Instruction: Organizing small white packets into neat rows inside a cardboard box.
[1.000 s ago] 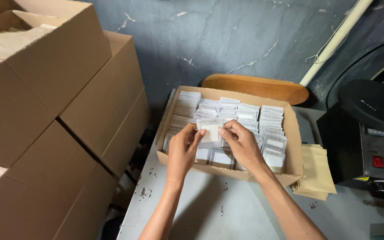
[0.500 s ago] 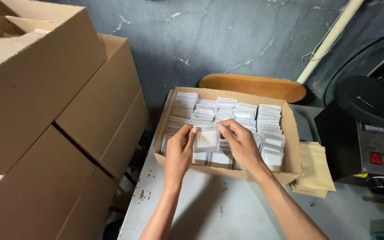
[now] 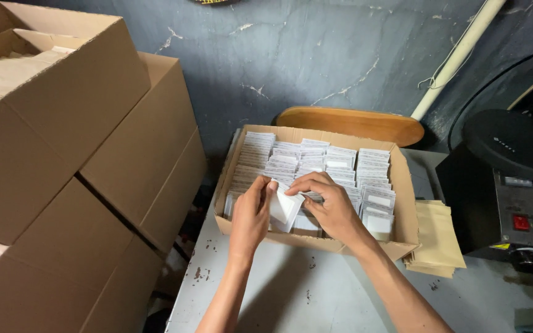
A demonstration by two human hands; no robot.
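Observation:
A shallow cardboard box (image 3: pixel 407 216) on a grey table holds several rows of small white packets (image 3: pixel 340 163) standing on edge. My left hand (image 3: pixel 249 216) and my right hand (image 3: pixel 331 206) meet over the near middle of the box. Between them they pinch a small stack of white packets (image 3: pixel 285 208), tilted and lifted a little above the rows. My left fingers grip its left edge. The right hand curls over its right side, hiding part of it.
Large stacked cardboard cartons (image 3: pixel 63 160) fill the left side. A pile of tan pouches (image 3: pixel 438 237) lies right of the box. A black machine with red buttons (image 3: pixel 519 197) stands at far right. A wooden board (image 3: pixel 353 123) and a white pipe (image 3: pixel 458 52) lean on the wall.
The white stack between my hands has tilted and come nearer the box's front edge. Both hands have moved slightly toward me.

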